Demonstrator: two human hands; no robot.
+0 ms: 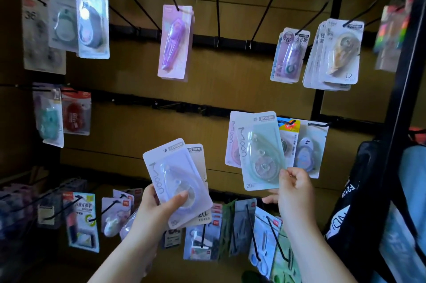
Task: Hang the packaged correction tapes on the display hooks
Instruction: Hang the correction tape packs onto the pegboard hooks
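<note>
My left hand (159,206) grips a small stack of packaged correction tapes (177,179), a white "Moon" card on top and another card behind it, tilted left. My right hand (295,192) pinches the lower right corner of a green-tinted "Moon" correction tape pack (261,151), held upright in front of a pink pack of the same kind (231,142) at the middle rail. Whether the green pack's top sits on a hook I cannot tell. Bare black display hooks (217,17) jut from the upper rail.
Other stationery packs hang around: a purple one (175,41) at upper centre, stacks at upper right (334,52), several at left (92,22) and along the bottom row (251,232). A black frame post (401,89) and a dark bag (359,202) stand at right.
</note>
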